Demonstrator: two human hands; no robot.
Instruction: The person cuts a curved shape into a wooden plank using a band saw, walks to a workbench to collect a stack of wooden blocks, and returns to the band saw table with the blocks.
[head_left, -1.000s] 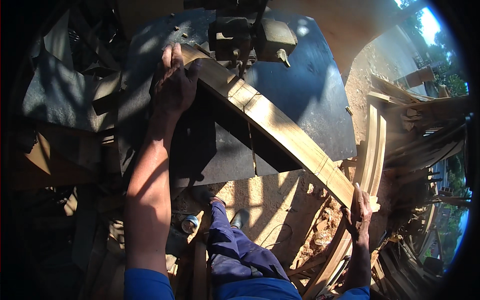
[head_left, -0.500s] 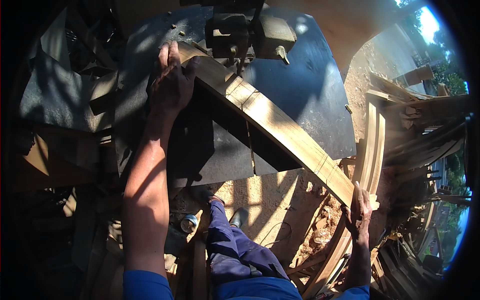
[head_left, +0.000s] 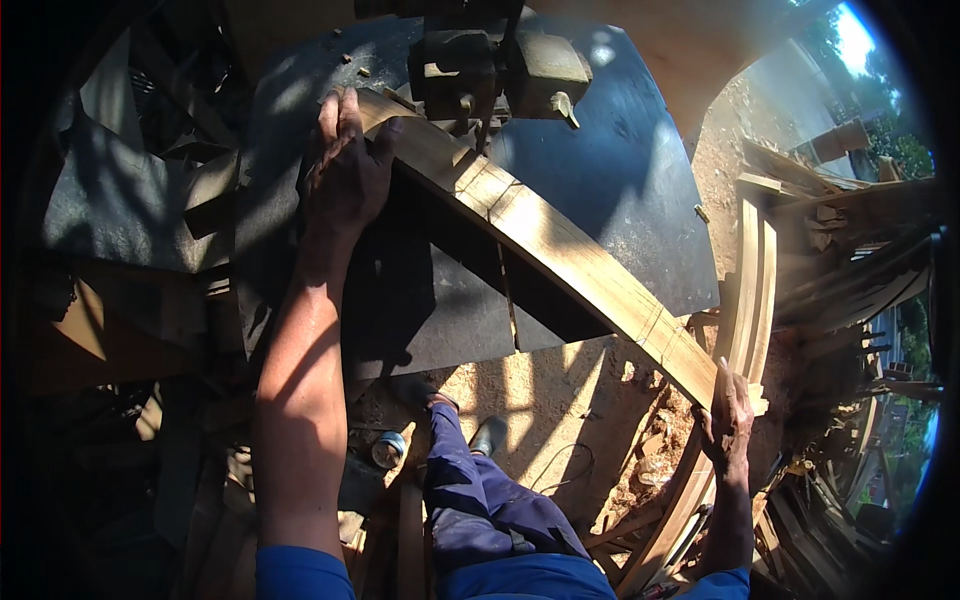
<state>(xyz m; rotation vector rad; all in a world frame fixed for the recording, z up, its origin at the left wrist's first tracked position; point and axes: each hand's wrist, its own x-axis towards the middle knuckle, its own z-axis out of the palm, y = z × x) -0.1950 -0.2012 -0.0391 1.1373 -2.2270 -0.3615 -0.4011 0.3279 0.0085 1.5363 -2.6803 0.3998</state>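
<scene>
The board (head_left: 560, 240) lies slanted on the surface (head_left: 610, 165), poking past the near edge by the right corner. The right hand (head_left: 730, 412) grips that end. The left hand (head_left: 346, 168) touches the other end; I can't tell if it grips.

On my feed I saw sunlight striping the pale floor (head_left: 530, 405) and green trees (head_left: 908, 155) beyond a wood pile (head_left: 860, 215).

Head-worn fisheye view, near, facing steeply down over the dark tabletop (head_left: 600, 170)
</scene>
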